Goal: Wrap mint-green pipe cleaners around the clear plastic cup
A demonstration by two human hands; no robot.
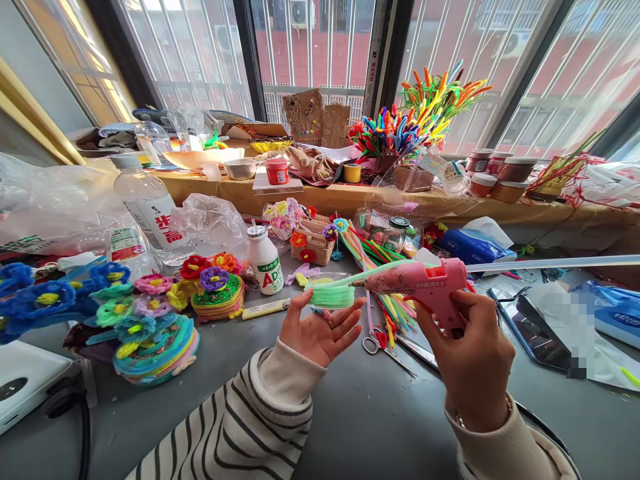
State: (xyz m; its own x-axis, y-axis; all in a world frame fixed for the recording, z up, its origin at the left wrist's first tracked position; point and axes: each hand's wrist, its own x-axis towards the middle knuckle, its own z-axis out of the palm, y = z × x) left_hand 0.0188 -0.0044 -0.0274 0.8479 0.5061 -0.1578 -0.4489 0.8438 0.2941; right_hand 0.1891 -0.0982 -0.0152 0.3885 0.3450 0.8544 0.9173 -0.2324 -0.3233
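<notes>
My left hand [317,333] holds up a small round coil of mint-green pipe cleaner [331,295], gripped at its left side by the thumb, with the other fingers curled loosely beneath. A loose strand of the same green runs from the coil to the upper right. Wrapped round the handle of a pink glue gun [440,287] is my right hand [473,360]. The gun points left, its nozzle beside the coil's right edge; whether they touch I cannot tell. A long clear glue stick [550,263] sticks out of the gun's back.
Pipe-cleaner flower pots [155,353] stand at left, near a white drink bottle [265,260]. Scissors [387,350] lie on the grey table [360,427] beyond my hands, by loose pipe cleaners [395,310]. A phone [530,333] lies at right. Paint jars [515,173] line the ledge.
</notes>
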